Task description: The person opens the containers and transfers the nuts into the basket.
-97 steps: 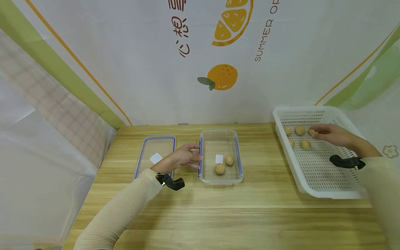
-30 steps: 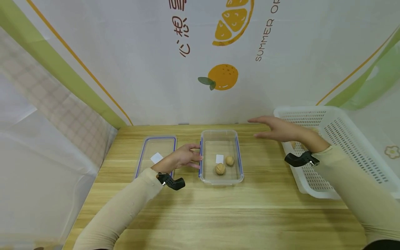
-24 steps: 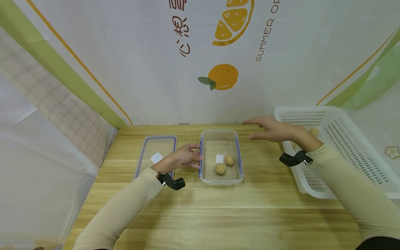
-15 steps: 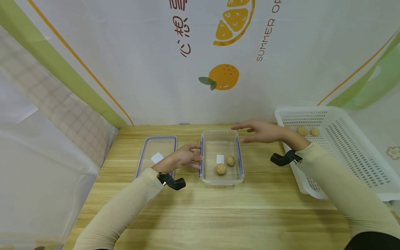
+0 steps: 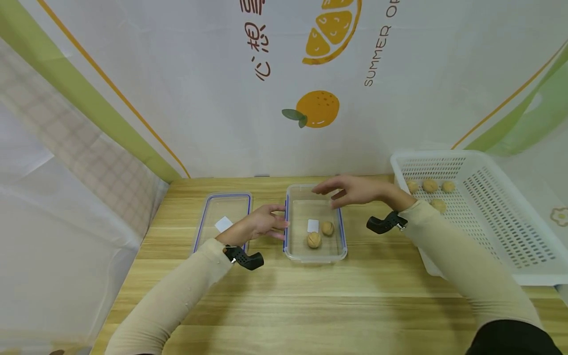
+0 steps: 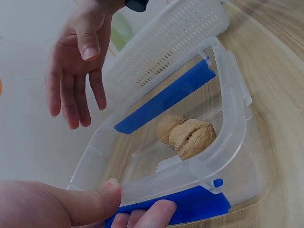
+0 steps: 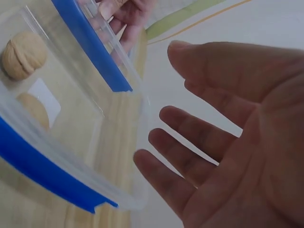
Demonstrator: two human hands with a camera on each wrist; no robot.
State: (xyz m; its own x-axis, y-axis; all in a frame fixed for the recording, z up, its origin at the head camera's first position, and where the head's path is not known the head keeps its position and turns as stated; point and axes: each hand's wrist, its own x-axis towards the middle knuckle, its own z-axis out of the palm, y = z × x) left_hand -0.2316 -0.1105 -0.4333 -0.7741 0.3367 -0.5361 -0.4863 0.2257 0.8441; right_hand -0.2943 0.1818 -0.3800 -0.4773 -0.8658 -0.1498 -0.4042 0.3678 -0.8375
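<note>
In the head view, a clear plastic food container (image 5: 314, 254) with blue edges stands on the table, its top uncovered. Inside lie two walnuts (image 6: 192, 137) beside a small white square (image 5: 312, 226). My left hand (image 5: 263, 222) touches the container's left side; in the left wrist view its thumb and fingertips rest at the rim and blue flap. Over the container's far right corner hovers my right hand (image 5: 352, 191). Its fingers (image 7: 190, 137) are spread and relaxed, the palm holding nothing in the right wrist view.
A container lid (image 5: 228, 204) with a blue seal and a white square lies to the left, partly under the left wrist. At right stands a white perforated basket (image 5: 501, 217) holding several walnuts (image 5: 429, 186), partly behind the right arm. A printed cloth (image 5: 213, 98) hangs behind the table.
My right hand has moved left from the basket to above the container's far right corner, uncovering the basket's walnuts. My left hand has stayed at the container's side.
</note>
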